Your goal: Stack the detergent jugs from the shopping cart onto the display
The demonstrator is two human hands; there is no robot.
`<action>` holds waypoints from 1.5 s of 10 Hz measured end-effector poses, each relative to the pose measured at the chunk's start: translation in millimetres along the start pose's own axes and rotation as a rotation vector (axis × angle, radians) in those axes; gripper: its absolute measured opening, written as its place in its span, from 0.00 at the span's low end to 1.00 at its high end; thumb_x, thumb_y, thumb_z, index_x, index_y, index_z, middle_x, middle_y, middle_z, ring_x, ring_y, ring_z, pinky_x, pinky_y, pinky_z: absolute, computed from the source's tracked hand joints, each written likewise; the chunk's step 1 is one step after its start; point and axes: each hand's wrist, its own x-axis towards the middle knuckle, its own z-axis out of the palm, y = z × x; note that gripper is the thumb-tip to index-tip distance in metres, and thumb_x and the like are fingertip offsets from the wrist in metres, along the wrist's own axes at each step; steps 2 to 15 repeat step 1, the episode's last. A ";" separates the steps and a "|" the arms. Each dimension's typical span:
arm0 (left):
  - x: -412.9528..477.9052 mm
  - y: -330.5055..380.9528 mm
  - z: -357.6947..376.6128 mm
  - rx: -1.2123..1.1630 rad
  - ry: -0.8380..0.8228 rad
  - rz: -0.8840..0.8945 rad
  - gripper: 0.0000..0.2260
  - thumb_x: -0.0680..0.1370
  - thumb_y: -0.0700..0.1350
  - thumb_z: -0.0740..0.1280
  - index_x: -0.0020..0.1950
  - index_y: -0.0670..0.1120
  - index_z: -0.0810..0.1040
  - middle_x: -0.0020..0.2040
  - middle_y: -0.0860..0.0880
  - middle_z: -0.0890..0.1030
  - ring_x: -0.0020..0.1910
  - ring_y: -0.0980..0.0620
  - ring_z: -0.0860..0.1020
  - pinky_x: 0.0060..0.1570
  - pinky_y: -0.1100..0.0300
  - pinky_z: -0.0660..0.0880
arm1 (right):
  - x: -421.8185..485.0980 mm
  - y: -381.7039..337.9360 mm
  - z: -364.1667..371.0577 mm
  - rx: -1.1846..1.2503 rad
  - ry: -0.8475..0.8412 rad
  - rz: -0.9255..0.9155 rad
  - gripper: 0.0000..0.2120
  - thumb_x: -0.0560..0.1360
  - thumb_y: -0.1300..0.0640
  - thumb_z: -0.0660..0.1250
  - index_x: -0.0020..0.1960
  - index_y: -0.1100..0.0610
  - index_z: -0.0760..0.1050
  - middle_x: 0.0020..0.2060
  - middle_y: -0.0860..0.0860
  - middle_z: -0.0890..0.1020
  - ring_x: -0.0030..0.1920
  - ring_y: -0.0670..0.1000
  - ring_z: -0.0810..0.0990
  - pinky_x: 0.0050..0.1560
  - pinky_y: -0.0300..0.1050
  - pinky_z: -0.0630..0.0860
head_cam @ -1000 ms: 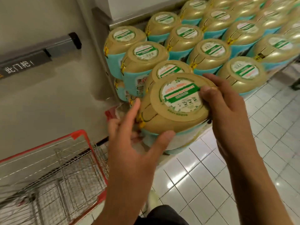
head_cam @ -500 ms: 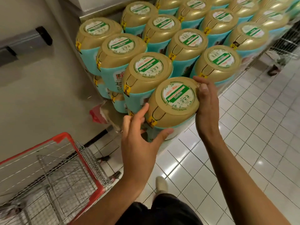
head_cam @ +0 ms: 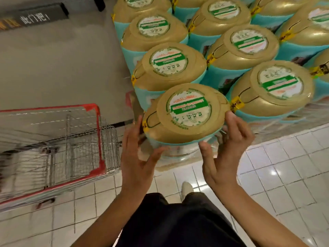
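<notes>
A detergent jug point(head_cam: 187, 111) with a gold top, a green-and-white label and a teal body stands at the front left corner of the display point(head_cam: 249, 41), a packed block of several like jugs. It touches the jug point(head_cam: 169, 66) behind it and the jug point(head_cam: 272, 88) to its right. My left hand point(head_cam: 137, 155) lies along its left side, fingers straight, thumb against the lower front. My right hand point(head_cam: 226, 150) cups its right front, with one fingertip on the rim, the thumb on the front and the other fingers loosely bent clear of it.
A wire shopping cart point(head_cam: 98, 132) with a red rim stands at the left, close to the display; no jug shows in the visible part of it. A grey door with a push bar point(head_cam: 35, 18) is behind the cart. White floor tiles point(head_cam: 284, 175) spread to the right.
The jug has gone down into the front row of the display. My right hand has slid from the top rim to the right front side. Both hands have loosened.
</notes>
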 end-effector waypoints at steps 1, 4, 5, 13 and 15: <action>-24.7 -5.9 5.6 0.037 0.038 -0.066 0.29 0.81 0.64 0.68 0.79 0.56 0.68 0.70 0.55 0.76 0.68 0.48 0.78 0.61 0.59 0.79 | -9.3 10.2 -24.4 0.019 -0.103 -0.023 0.29 0.83 0.50 0.69 0.81 0.49 0.63 0.76 0.44 0.60 0.73 0.60 0.69 0.67 0.49 0.77; -24.7 -5.9 5.6 0.037 0.038 -0.066 0.29 0.81 0.64 0.68 0.79 0.56 0.68 0.70 0.55 0.76 0.68 0.48 0.78 0.61 0.59 0.79 | -9.3 10.2 -24.4 0.019 -0.103 -0.023 0.29 0.83 0.50 0.69 0.81 0.49 0.63 0.76 0.44 0.60 0.73 0.60 0.69 0.67 0.49 0.77; -24.7 -5.9 5.6 0.037 0.038 -0.066 0.29 0.81 0.64 0.68 0.79 0.56 0.68 0.70 0.55 0.76 0.68 0.48 0.78 0.61 0.59 0.79 | -9.3 10.2 -24.4 0.019 -0.103 -0.023 0.29 0.83 0.50 0.69 0.81 0.49 0.63 0.76 0.44 0.60 0.73 0.60 0.69 0.67 0.49 0.77; -24.7 -5.9 5.6 0.037 0.038 -0.066 0.29 0.81 0.64 0.68 0.79 0.56 0.68 0.70 0.55 0.76 0.68 0.48 0.78 0.61 0.59 0.79 | -9.3 10.2 -24.4 0.019 -0.103 -0.023 0.29 0.83 0.50 0.69 0.81 0.49 0.63 0.76 0.44 0.60 0.73 0.60 0.69 0.67 0.49 0.77; -24.7 -5.9 5.6 0.037 0.038 -0.066 0.29 0.81 0.64 0.68 0.79 0.56 0.68 0.70 0.55 0.76 0.68 0.48 0.78 0.61 0.59 0.79 | -9.3 10.2 -24.4 0.019 -0.103 -0.023 0.29 0.83 0.50 0.69 0.81 0.49 0.63 0.76 0.44 0.60 0.73 0.60 0.69 0.67 0.49 0.77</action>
